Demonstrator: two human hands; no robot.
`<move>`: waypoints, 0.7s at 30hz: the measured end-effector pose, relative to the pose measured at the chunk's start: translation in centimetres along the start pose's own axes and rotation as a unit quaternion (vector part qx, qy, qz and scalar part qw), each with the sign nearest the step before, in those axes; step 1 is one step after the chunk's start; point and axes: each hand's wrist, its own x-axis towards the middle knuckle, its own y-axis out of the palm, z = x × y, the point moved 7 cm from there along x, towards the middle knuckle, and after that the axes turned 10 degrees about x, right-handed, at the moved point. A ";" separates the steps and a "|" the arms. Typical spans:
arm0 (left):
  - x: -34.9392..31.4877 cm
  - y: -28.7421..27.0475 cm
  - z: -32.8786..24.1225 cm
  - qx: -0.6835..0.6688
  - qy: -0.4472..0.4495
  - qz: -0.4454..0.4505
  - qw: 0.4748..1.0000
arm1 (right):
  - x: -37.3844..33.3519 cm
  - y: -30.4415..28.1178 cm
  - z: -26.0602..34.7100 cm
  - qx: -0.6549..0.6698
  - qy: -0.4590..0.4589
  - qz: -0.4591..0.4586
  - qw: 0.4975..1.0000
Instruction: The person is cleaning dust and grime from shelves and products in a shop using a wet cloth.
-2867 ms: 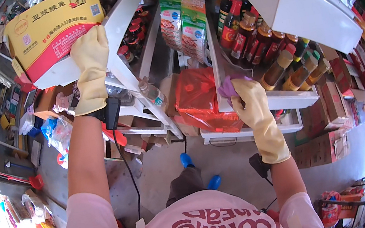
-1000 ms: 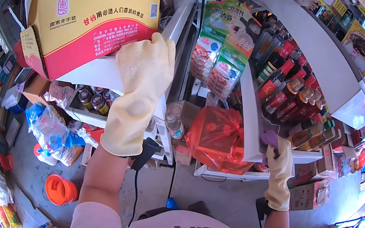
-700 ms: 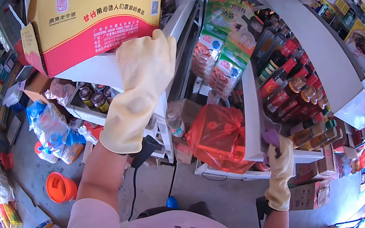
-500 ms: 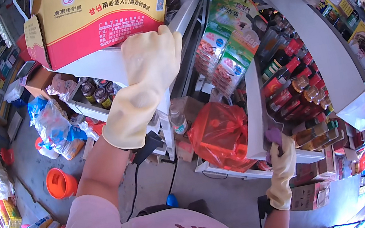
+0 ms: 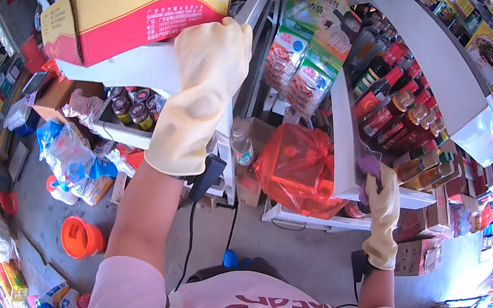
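clasping purple cloth (image 5: 368, 165), right hand (image 5: 383, 194) curled

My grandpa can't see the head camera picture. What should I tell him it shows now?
The right hand, in a cream glove, holds a purple cloth at the end of a white shelf of bottles. The left hand, gloved too, is by another white shelf, below a yellow-and-red box.

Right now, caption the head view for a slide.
Gloved right hand holds a purple cloth beside shelved bottles; gloved left hand by a printed carton.
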 end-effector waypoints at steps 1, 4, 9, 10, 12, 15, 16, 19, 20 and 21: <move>0.0 0.3 0.2 0.003 -0.004 0.003 1.000 | -0.2 0.3 -1.0 0.087 0.119 0.032 0.989; 0.0 -0.7 0.0 -0.013 0.017 -0.042 0.999 | -0.3 -0.4 -1.7 0.112 0.107 0.023 0.988; -1.5 -2.3 1.4 -0.094 -0.014 -0.023 0.995 | -2.3 -1.1 3.6 0.144 0.035 -0.037 0.988; -2.5 -2.4 1.5 -0.089 -0.018 -0.020 0.996 | -2.8 -1.0 4.0 0.167 0.048 -0.021 0.985; -6.6 -5.7 1.0 -0.156 0.056 -0.211 0.963 | -3.4 -1.0 4.9 0.166 -0.003 0.007 0.986; -14.2 -4.8 1.1 -0.229 0.018 0.000 0.973 | -4.4 0.9 7.1 0.272 0.080 0.122 0.951; -17.7 -3.1 1.9 -0.223 -0.009 0.044 0.974 | -4.5 2.5 7.2 0.254 0.119 0.166 0.945; -32.8 3.9 5.0 -0.157 -0.150 0.399 0.891 | -4.8 8.4 7.2 0.226 0.105 0.234 0.940; -39.0 5.0 6.8 -0.133 -0.194 0.505 0.830 | -5.2 10.7 7.1 0.222 0.095 0.258 0.935; -45.8 4.7 9.4 -0.083 -0.219 0.550 0.802 | -5.5 13.2 7.7 0.227 0.078 0.298 0.924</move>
